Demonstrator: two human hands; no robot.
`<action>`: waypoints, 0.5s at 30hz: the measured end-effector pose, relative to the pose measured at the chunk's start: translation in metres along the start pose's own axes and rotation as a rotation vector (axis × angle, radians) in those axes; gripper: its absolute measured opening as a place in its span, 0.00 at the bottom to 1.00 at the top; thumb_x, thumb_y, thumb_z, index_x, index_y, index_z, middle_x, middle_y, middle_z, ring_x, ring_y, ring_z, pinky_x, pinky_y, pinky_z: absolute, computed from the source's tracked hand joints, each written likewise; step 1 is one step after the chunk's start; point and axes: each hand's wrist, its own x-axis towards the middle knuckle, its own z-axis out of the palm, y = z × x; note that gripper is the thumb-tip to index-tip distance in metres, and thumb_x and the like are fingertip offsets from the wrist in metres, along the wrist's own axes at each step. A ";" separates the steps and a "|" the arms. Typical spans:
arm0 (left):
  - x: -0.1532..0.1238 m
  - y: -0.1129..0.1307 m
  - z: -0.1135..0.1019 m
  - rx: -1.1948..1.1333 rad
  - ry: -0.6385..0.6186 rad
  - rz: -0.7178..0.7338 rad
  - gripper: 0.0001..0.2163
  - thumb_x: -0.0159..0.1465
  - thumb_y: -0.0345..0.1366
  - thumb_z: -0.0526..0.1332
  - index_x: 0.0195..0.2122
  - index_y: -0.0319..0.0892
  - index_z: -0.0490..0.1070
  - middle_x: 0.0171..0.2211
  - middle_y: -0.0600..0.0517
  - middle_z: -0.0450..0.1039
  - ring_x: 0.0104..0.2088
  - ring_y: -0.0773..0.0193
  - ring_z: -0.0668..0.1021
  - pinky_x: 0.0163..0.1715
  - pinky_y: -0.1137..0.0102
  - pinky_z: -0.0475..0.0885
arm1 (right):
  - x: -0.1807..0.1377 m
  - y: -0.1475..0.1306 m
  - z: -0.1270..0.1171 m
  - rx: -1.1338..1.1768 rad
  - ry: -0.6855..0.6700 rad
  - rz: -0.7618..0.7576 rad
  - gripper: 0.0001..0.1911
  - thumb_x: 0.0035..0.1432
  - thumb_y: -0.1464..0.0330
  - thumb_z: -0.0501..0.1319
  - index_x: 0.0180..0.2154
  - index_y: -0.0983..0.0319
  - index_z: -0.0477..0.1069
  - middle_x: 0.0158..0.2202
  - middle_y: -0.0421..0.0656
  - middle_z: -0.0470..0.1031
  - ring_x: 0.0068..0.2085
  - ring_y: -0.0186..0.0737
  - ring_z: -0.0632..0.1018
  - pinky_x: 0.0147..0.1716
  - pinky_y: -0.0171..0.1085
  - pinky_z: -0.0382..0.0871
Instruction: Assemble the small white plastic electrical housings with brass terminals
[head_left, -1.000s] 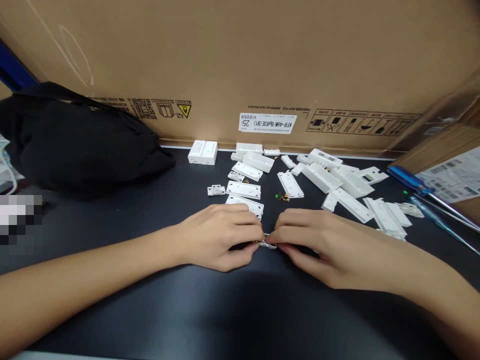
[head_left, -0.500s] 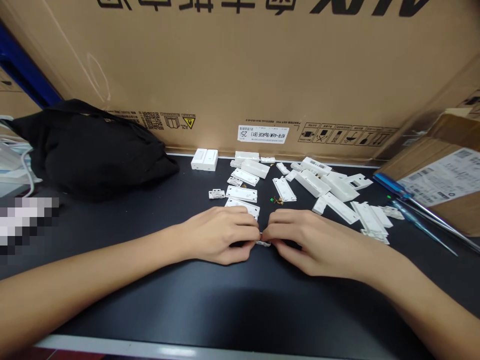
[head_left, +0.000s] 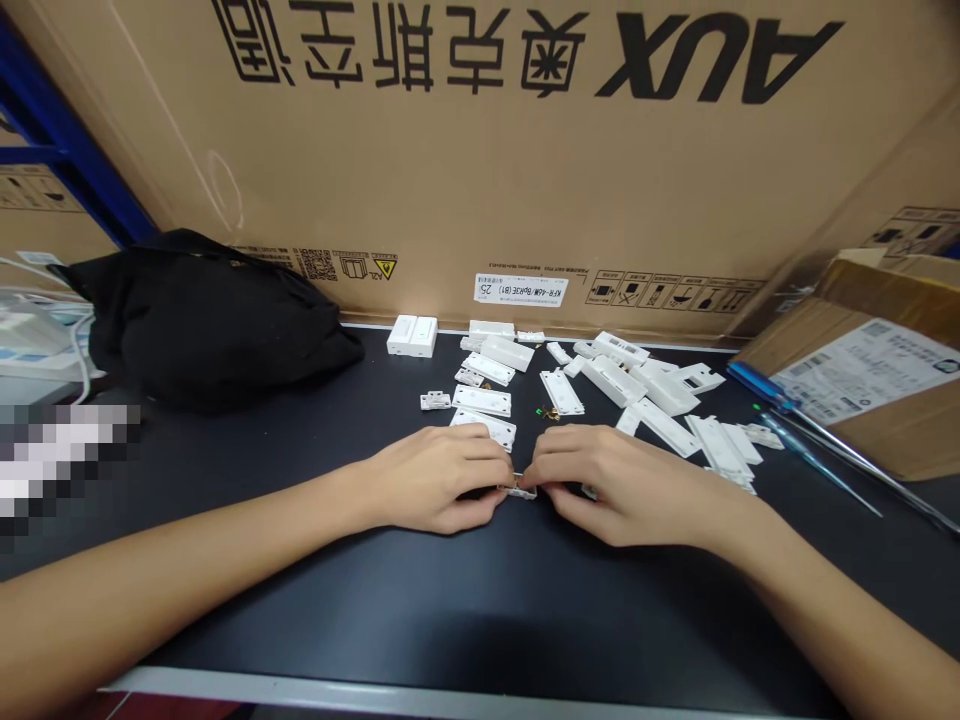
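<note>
A small white plastic part [head_left: 519,489] with a brassy bit in it lies between my two hands at the middle of the table. My left hand [head_left: 457,478] is closed, its thumb and fingertips gripping the part's left end. At its right end, the bent fingers of my right hand [head_left: 600,478] pinch together; what exactly they pinch is hidden. Just beyond my left fingers is a flat white plate [head_left: 486,428]. Small brass contacts [head_left: 551,413] with a green speck lie past my right knuckles. Another small white clip-like part [head_left: 435,400] rests behind my left hand.
Several white casings [head_left: 615,378] and plates are heaped at the right. Two white boxes [head_left: 412,336] stand at the back. Screwdrivers [head_left: 821,462] lie near a carton [head_left: 885,360] on the right. A black cloth bag [head_left: 217,320] sits left. A big carton [head_left: 450,180] walls the rear.
The view has tilted up slightly. My hands keep nearly the same place, and more of the small white part shows between my fingertips.
</note>
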 end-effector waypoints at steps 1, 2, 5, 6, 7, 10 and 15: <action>0.000 0.000 0.000 0.004 0.003 0.003 0.09 0.72 0.32 0.56 0.47 0.39 0.75 0.41 0.47 0.81 0.41 0.59 0.79 0.45 0.66 0.77 | 0.000 0.000 0.000 0.009 0.005 -0.003 0.15 0.64 0.78 0.55 0.44 0.61 0.78 0.38 0.44 0.77 0.41 0.41 0.77 0.44 0.41 0.69; 0.000 0.000 0.000 0.007 0.007 0.006 0.09 0.72 0.33 0.56 0.47 0.39 0.75 0.41 0.47 0.81 0.41 0.59 0.79 0.45 0.66 0.77 | 0.000 0.001 -0.001 0.017 0.011 -0.004 0.15 0.64 0.78 0.55 0.44 0.61 0.78 0.38 0.44 0.77 0.41 0.41 0.77 0.44 0.40 0.69; 0.001 0.001 0.000 0.006 0.015 0.003 0.09 0.72 0.32 0.56 0.47 0.40 0.75 0.40 0.47 0.81 0.41 0.60 0.80 0.45 0.66 0.77 | 0.000 0.000 -0.003 0.035 0.046 0.003 0.15 0.64 0.77 0.56 0.45 0.60 0.78 0.37 0.43 0.77 0.40 0.41 0.77 0.43 0.40 0.70; 0.000 0.001 0.000 0.004 0.019 0.001 0.08 0.71 0.32 0.57 0.46 0.40 0.75 0.40 0.47 0.80 0.41 0.60 0.80 0.44 0.66 0.77 | -0.001 0.000 -0.004 0.036 0.060 0.008 0.14 0.64 0.77 0.56 0.45 0.60 0.78 0.37 0.43 0.78 0.40 0.41 0.77 0.43 0.39 0.69; 0.000 0.001 0.000 0.000 0.023 -0.001 0.08 0.71 0.32 0.57 0.46 0.40 0.75 0.39 0.47 0.80 0.41 0.60 0.80 0.44 0.66 0.78 | -0.002 0.000 -0.005 0.032 0.073 0.016 0.14 0.64 0.77 0.56 0.45 0.60 0.78 0.37 0.43 0.78 0.40 0.41 0.77 0.42 0.39 0.69; 0.000 0.001 0.000 -0.015 0.032 -0.012 0.08 0.71 0.32 0.57 0.46 0.40 0.75 0.39 0.48 0.80 0.40 0.61 0.80 0.44 0.67 0.78 | -0.007 0.006 -0.009 -0.001 0.130 0.043 0.13 0.65 0.75 0.56 0.45 0.60 0.77 0.38 0.43 0.79 0.39 0.40 0.77 0.40 0.38 0.69; 0.000 0.001 0.000 -0.041 0.026 -0.037 0.07 0.71 0.32 0.58 0.46 0.40 0.74 0.39 0.49 0.80 0.40 0.62 0.80 0.44 0.68 0.77 | -0.018 0.021 -0.018 -0.139 0.258 0.139 0.11 0.67 0.71 0.56 0.44 0.60 0.77 0.38 0.44 0.80 0.37 0.40 0.78 0.38 0.39 0.68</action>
